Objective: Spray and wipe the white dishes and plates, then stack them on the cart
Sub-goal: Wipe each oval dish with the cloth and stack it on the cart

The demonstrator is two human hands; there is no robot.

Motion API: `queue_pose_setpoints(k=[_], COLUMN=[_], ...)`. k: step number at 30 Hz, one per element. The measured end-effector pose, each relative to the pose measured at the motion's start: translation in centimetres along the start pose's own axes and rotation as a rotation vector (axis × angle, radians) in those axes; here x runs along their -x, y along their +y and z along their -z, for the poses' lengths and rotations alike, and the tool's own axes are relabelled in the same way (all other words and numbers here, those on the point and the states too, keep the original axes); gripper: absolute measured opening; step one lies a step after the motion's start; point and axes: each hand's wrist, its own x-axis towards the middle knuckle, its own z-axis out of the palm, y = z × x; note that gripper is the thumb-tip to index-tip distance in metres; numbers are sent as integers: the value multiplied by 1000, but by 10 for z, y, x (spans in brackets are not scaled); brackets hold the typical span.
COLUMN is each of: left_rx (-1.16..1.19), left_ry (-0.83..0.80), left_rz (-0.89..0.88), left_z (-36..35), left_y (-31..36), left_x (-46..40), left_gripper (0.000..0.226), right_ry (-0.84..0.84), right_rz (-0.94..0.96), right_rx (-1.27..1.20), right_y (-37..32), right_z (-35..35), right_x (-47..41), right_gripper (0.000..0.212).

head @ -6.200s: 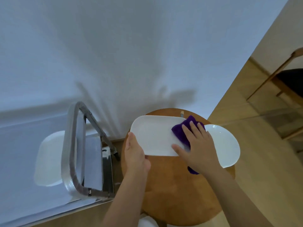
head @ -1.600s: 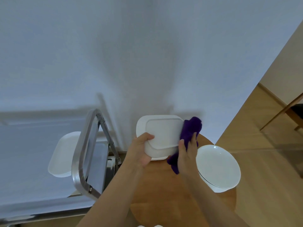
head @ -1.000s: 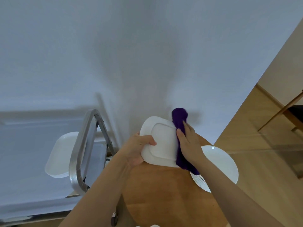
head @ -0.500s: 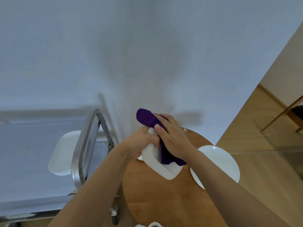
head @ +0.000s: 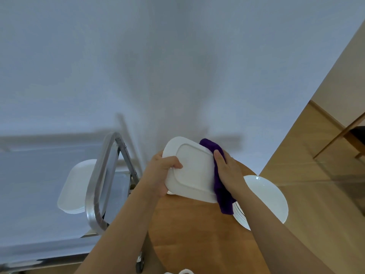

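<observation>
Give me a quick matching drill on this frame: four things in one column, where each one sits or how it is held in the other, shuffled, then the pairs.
Things
1. rectangular dish
2. purple cloth
3. round plates
4. stack of white dishes

Places
A. on the cart, behind its metal handle
B. lying on the round wooden table, at its right edge
C. gripped by the left hand, lifted and tilted, underside towards the camera
D. pressed against a dish edge by the right hand

Pairs: 1-C, 2-D, 3-B, 4-A
</observation>
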Motion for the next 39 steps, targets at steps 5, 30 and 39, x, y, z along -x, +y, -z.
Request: queue_pose_setpoints(k=[5,30,39], left_rx=[224,204,173], left_ry=[192,-246,-57], left_rz=[70,416,147], left_z=[-5,-10,-21], left_y=[-17,7,6], left_x=[-3,4,0], left_gripper=[35,41,41], right_ry=[-46,-99,-72], right_rz=[-168,-31,113], right_rx=[-115,-151,-72], right_y=[-1,-46,-44], right_z=[17,41,-6], right_x=[-3,-14,29], right_gripper=[23,28,45])
